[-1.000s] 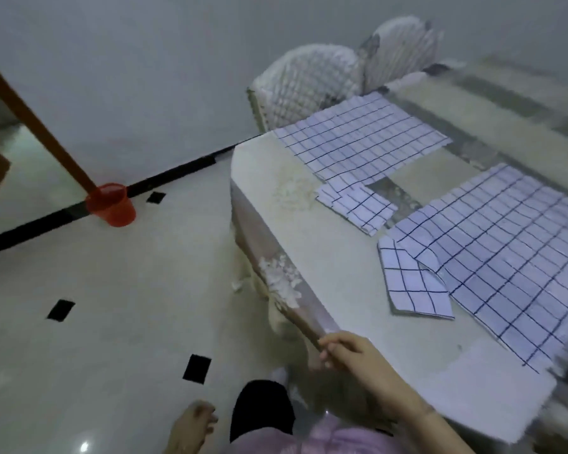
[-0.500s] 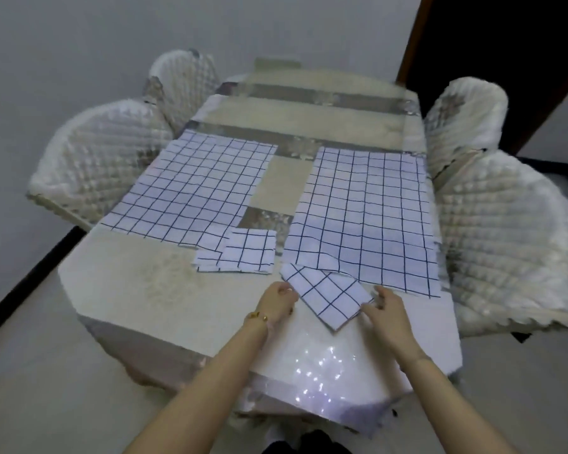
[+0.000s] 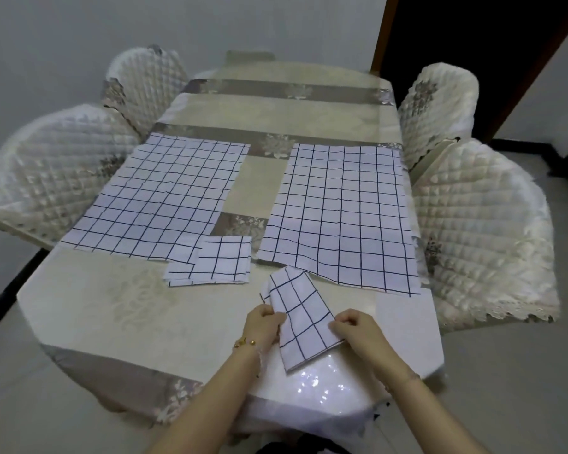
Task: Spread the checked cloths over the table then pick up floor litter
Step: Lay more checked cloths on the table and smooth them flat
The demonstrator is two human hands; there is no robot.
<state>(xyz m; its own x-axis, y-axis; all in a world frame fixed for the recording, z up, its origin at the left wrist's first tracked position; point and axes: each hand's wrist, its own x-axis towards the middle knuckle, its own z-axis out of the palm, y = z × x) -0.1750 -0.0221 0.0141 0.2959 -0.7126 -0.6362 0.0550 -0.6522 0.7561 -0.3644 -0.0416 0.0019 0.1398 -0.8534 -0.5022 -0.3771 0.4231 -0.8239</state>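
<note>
**A:** What is the table like?

**B:** The table (image 3: 112, 306) has clipped corners. It wears a cream cover with grey flowered bands under a glossy clear sheet. Quilted chairs (image 3: 56, 172) with lacy hems stand along both long sides.

**A:** And the cloths?

**B:** They are all thin white fabric with a dark grid. The left cloth (image 3: 158, 198) lies flat toward the left edge and the right cloth (image 3: 338, 214) toward the right edge, with a bare strip between them. A small folded square (image 3: 217, 260) overlaps the near corner of the left one.

**A:** Which one is being handled?

**B:** A folded cloth (image 3: 304, 322), a long rectangle set on a slant near the table's near edge. Its far end reaches the right cloth's hem.

**A:** How do the hands hold it?

**B:** It lies between them. The left hand (image 3: 264, 326), with a gold bracelet (image 3: 245, 341) at the wrist, curls its fingers round the left edge. The right hand (image 3: 358, 329) pinches the right edge, fingers bent.
</note>
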